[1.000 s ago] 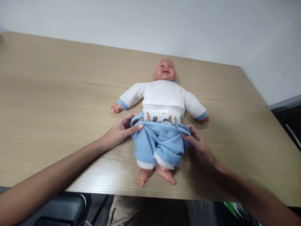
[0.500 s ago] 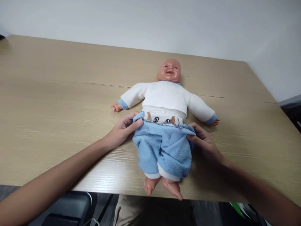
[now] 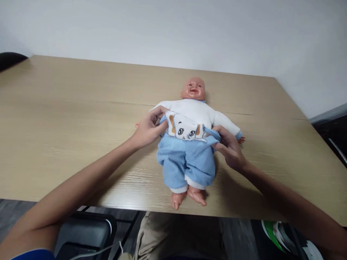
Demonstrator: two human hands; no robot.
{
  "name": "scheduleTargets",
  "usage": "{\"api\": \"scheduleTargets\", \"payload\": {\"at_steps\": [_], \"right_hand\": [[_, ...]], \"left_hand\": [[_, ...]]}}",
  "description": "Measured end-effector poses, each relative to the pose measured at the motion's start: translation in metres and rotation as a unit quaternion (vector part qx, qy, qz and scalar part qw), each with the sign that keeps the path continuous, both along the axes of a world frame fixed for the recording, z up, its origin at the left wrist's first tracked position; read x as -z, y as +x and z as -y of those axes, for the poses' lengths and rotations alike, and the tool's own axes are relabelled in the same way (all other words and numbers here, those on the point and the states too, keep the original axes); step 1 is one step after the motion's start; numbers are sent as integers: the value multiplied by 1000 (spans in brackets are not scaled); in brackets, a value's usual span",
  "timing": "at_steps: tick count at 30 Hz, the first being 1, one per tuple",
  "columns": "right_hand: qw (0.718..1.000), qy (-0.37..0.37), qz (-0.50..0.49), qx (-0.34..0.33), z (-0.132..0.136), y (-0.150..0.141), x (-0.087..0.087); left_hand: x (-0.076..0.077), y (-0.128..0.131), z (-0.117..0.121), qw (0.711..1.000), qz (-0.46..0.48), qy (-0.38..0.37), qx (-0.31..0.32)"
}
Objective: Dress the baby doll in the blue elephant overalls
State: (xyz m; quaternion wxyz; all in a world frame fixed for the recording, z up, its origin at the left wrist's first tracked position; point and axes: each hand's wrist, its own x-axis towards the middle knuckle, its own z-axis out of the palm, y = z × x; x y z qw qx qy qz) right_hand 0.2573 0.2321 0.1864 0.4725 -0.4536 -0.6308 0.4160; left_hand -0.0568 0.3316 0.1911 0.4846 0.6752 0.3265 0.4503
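A baby doll (image 3: 193, 90) lies on its back, head toward the wall, in a white long-sleeved top (image 3: 189, 106). Blue fleece overalls (image 3: 187, 155) cover its legs and hips, with bare feet showing below the white cuffs. Their white bib (image 3: 184, 126), with an embroidered animal face, lies up over the belly. My left hand (image 3: 151, 126) pinches the overalls' edge beside the bib on the left. On the right, my right hand (image 3: 229, 146) grips the overalls' side by the blue strap; some of its fingertips are hidden behind the cloth.
The wooden table (image 3: 81, 144) has its near edge just beyond the doll's feet. A black chair (image 3: 86, 231) stands below at the left, with a white cable by it. A white wall (image 3: 151, 32) rises behind the table. A dark object (image 3: 333, 133) is at the right edge.
Both hands have moved up toward the doll's chest, drawing the overalls higher. The bib, formerly partly folded down, now shows the whole eyes of its face. The camera view has shifted slightly.
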Motion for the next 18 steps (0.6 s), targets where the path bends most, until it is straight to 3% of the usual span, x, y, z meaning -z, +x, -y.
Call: {"api": "scheduleTargets", "payload": {"at_steps": [4,8,11,15,18], "right_hand": [[996,-71,-42,-23,-34,1,-4],[994,-102,-26,4,-47,15,9],[997,-54,48,1,-41,24,10],[983,107,148,-11,-39,19,-5],[989,78,123,-12,-49,12,-8]], "left_hand": [[5,11,-23,1000,3,-15,-10],[18,1,-21,998,-59,-26,2],[18,-13,-15,991,-109,40,71],[3,-14,-14,974,-172,112,97],[-5,-2,-21,975,-175,80,110]]}}
